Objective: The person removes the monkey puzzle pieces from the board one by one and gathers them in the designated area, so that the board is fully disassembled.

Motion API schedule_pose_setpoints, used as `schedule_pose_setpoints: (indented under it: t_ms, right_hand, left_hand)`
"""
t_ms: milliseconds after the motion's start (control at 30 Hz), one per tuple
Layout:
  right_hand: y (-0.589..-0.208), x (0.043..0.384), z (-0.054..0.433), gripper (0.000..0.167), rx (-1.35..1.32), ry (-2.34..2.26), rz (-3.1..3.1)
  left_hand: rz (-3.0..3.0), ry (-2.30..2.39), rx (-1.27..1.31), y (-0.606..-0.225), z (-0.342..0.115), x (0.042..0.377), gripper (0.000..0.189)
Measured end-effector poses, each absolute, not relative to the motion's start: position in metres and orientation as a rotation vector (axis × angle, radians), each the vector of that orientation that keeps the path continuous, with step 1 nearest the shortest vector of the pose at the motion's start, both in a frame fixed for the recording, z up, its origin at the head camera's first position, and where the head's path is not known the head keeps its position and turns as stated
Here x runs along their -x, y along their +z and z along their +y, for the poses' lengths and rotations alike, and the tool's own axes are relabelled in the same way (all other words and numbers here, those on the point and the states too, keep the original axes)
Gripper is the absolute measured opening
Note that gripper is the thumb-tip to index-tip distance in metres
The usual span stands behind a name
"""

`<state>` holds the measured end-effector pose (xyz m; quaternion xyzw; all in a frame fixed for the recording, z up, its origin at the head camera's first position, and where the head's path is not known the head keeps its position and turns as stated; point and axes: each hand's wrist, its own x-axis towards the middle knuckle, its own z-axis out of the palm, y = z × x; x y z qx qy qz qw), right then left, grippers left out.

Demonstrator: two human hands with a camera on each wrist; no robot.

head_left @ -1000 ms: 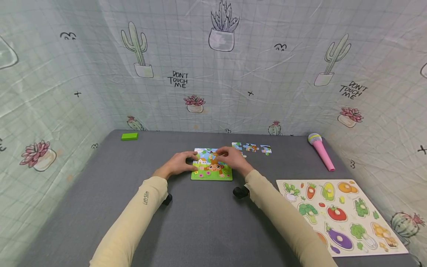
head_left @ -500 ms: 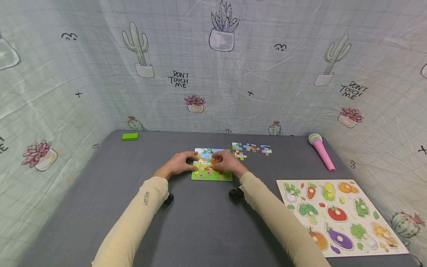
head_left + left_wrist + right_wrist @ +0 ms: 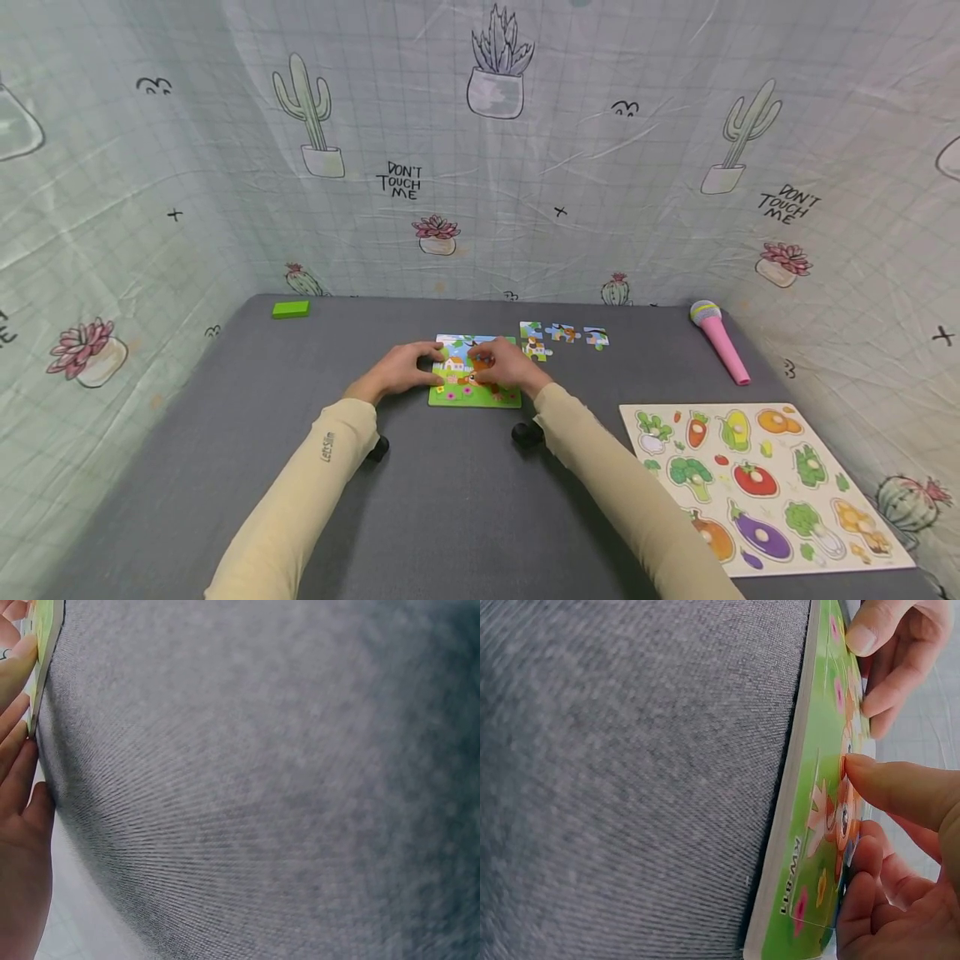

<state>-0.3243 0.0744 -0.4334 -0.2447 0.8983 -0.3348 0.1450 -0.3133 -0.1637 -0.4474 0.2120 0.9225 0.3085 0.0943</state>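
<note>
A jigsaw puzzle board with a monkey, a house and flowers lies flat on the grey table. My left hand holds the board's left edge between thumb and fingers. Over the middle of the board is my right hand, thumb and fingers curled about a puzzle piece in the monkey's picture. The hand hides much of that piece. Only the board's edge shows in the left wrist view. Loose jigsaw pieces lie just beyond the board's upper right corner, apart from both hands.
A vegetable puzzle board lies at the right, partly under the right forearm. A pink toy microphone rests at the back right, and a green block at the back left. Patterned cloth walls in the table.
My right hand has moved left and slightly down over the puzzle board, uncovering the lower loose piece. My left hand stays at the board's left edge.
</note>
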Motion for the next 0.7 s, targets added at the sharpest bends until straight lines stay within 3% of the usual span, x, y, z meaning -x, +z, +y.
schedule_pose_setpoints:
  t_ms: [700]
  right_hand:
    - [-0.4282, 0.3280, 0.0758, 0.046, 0.749, -0.898, 2.515]
  left_hand:
    - [2.729, 0.911, -0.642, -0.4454, -0.1639, 0.3136, 0.043]
